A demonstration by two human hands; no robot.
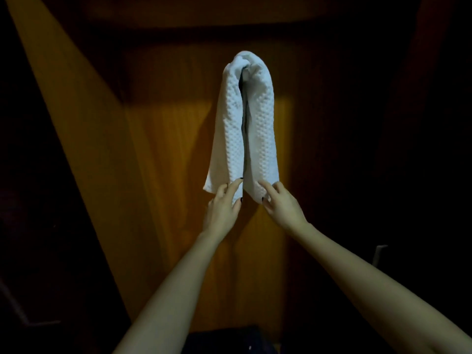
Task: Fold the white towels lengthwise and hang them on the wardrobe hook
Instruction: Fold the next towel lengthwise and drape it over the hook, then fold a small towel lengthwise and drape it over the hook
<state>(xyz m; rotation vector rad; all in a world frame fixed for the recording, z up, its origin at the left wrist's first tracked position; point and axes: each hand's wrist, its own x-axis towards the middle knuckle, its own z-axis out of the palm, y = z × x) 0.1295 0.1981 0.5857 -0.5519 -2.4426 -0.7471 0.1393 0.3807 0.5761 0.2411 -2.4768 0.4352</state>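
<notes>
A white waffle-textured towel (245, 123) hangs draped over a hook on the wooden wardrobe door (163, 154), its two halves falling side by side. The hook itself is hidden under the towel's top fold. My left hand (223, 208) pinches the lower edge of the left half between thumb and fingers. My right hand (278, 203) pinches the bottom corner of the right half. Both arms reach up from the bottom of the view.
The wardrobe door is orange-brown wood, lit in a slanted patch, with dark shadow to the left and right. A pale switch or plate (379, 255) shows dimly at the right. Something dark (229, 341) lies low between my arms.
</notes>
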